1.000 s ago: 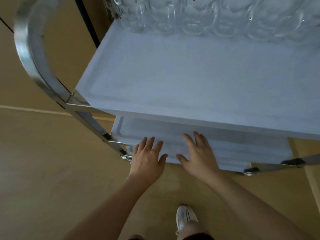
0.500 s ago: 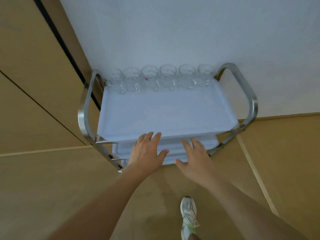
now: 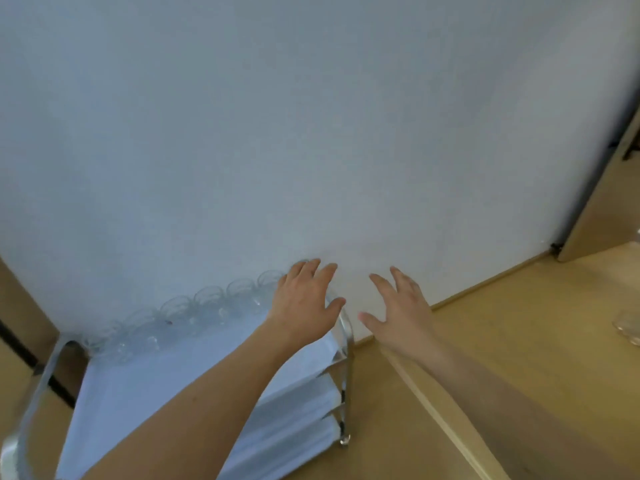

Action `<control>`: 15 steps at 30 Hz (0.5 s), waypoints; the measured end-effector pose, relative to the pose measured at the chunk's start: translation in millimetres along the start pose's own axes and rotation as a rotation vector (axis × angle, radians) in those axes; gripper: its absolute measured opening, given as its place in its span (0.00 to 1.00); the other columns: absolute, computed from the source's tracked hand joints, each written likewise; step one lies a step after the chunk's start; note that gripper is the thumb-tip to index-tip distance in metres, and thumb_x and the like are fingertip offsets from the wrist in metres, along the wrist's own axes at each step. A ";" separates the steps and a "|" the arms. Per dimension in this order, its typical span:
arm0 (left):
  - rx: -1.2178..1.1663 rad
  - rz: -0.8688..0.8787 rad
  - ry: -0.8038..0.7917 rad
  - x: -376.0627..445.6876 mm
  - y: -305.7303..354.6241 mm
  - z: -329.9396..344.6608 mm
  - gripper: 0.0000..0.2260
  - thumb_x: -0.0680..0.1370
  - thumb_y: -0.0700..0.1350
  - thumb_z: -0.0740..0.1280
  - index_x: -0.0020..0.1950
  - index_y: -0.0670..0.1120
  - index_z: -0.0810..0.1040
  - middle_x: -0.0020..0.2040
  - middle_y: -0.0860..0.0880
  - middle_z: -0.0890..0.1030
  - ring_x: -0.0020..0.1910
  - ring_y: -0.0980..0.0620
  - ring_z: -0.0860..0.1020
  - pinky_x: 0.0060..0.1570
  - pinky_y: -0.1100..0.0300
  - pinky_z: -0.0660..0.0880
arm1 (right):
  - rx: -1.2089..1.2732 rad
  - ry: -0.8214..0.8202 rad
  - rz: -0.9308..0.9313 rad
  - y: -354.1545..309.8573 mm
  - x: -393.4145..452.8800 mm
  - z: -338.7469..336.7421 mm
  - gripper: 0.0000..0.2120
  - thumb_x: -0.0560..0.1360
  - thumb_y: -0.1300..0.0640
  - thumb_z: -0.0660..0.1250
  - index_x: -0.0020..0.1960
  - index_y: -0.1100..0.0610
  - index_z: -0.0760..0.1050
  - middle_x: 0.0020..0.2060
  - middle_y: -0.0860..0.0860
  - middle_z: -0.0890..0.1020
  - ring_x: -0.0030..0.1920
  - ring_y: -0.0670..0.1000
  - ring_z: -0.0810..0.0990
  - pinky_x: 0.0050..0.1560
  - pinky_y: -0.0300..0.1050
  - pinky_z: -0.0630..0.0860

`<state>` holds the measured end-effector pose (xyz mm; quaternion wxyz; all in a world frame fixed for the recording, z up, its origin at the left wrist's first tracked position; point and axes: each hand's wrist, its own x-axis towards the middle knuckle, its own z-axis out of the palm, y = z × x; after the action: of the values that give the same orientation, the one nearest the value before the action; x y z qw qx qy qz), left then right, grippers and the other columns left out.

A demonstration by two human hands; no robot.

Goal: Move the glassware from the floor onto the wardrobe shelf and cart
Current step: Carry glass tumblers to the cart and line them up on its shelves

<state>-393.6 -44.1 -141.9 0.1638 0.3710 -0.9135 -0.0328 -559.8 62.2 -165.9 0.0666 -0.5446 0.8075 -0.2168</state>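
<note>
head | white wall (image 3: pixel 311 116) | wood floor (image 3: pixel 519 341) (pale) | cart (image 3: pixel 145 393)

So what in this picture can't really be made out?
- Glasses along the back of the cart: blurred in the head view, and the left hand covers the right end of the row, so no sure count.
- Glassware on the floor: cut off by the right edge.
- Lower cart shelves: mostly hidden under the top tray and the left arm.
- Right hand: empty, open.
</note>
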 end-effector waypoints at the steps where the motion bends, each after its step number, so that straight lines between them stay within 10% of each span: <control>1: -0.006 0.024 0.013 19.9 23.4 0.4 0.29 0.80 0.60 0.62 0.79 0.52 0.62 0.78 0.46 0.64 0.78 0.44 0.60 0.74 0.45 0.62 | -0.004 0.029 0.018 20.8 4.8 -19.8 0.37 0.79 0.38 0.62 0.81 0.47 0.51 0.81 0.55 0.47 0.80 0.58 0.45 0.79 0.54 0.50; 15: -0.128 0.482 -0.003 239.4 362.5 63.9 0.30 0.80 0.60 0.62 0.80 0.52 0.60 0.80 0.45 0.61 0.79 0.43 0.57 0.75 0.45 0.60 | -0.151 0.292 0.358 315.8 18.9 -229.9 0.38 0.78 0.38 0.64 0.81 0.48 0.51 0.80 0.56 0.53 0.80 0.58 0.51 0.78 0.55 0.56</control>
<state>-816.7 49.1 -70.7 0.1886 0.1315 -0.9719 -0.0512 -915.0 207.7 -90.7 -0.0542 -0.3593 0.9060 -0.2171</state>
